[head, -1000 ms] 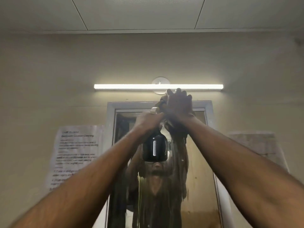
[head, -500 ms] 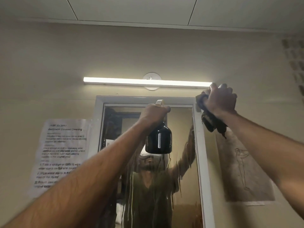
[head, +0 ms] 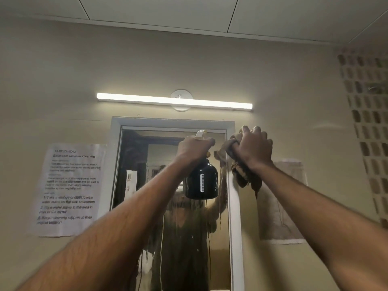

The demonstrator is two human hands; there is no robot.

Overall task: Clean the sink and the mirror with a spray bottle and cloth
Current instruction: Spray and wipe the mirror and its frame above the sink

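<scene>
A tall mirror (head: pixel 147 185) in a white frame hangs on the wall, with liquid streaks running down its glass. My left hand (head: pixel 194 148) grips the neck of a dark spray bottle (head: pixel 201 181), held up in front of the mirror's upper part. My right hand (head: pixel 253 147) grips a bunched brown cloth (head: pixel 244 175) against the top right corner of the mirror frame. The cloth's loose end hangs below my fist. The sink is out of view.
A lit tube light (head: pixel 174 101) runs above the mirror. A printed instruction sheet (head: pixel 69 190) is taped left of the mirror, a faded drawing sheet (head: pixel 281 217) to its right. A wall of perforated blocks (head: pixel 369 122) stands at the far right.
My right hand with the cloth swept from the mirror's top middle to its top right corner, then slightly down. The bottle stayed raised in my left hand.
</scene>
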